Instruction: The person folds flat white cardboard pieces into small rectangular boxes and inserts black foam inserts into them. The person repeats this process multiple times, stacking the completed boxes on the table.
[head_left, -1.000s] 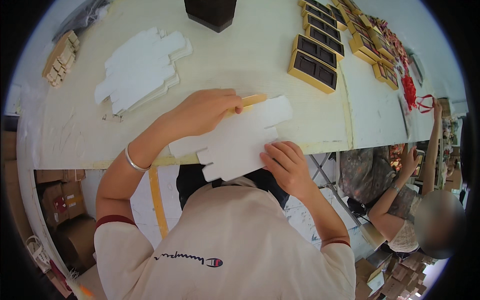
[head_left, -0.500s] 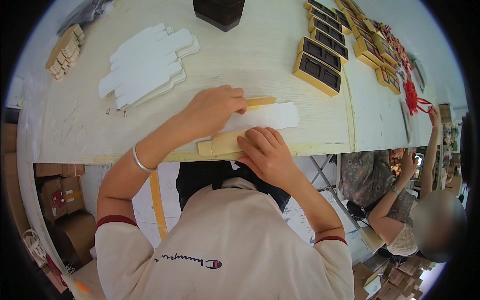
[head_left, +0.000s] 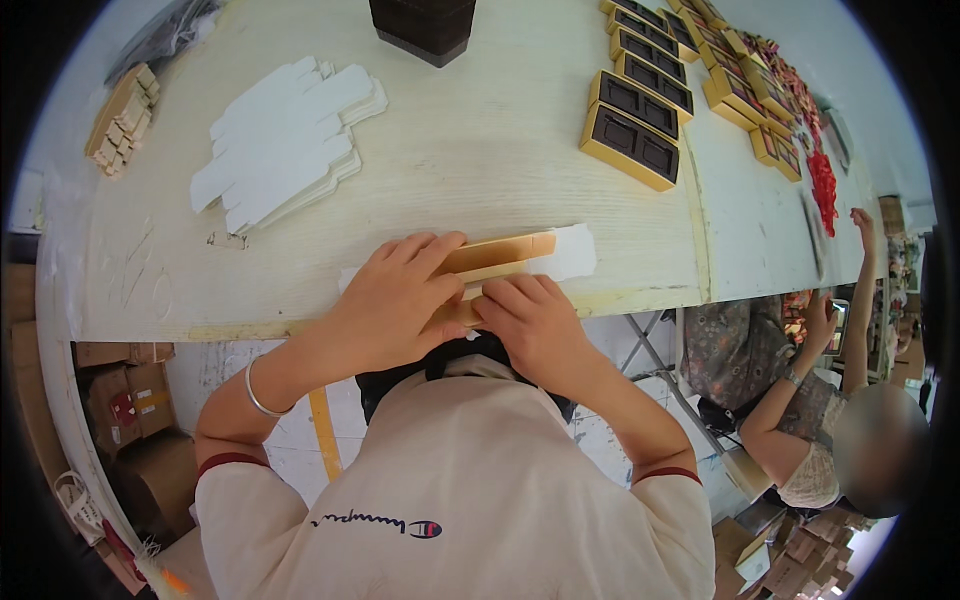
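At the table's front edge, a yellow cardboard box (head_left: 505, 247) stands partly folded, its long walls raised and a white flap (head_left: 573, 253) lying flat at its right end. My left hand (head_left: 405, 295) is closed over the box's left part, thumb on the near wall and fingers reaching to the far one. Close beside it, my right hand (head_left: 530, 315) pinches the near wall with bent fingers. Both hands hide much of the near wall and the left end.
Flat white box blanks (head_left: 280, 145) lie stacked at left, beyond them folded yellow card pieces (head_left: 125, 120). Dark trays (head_left: 425, 30) stand at the far middle. Yellow boxes with dark inserts (head_left: 632, 147) line the right. A co-worker (head_left: 790, 440) sits at right near red ribbon (head_left: 822, 190).
My left hand has come nearer and taken hold of the box. The walls, lying lower before, now stand raised. The co-worker's far hand has let go of the red ribbon.
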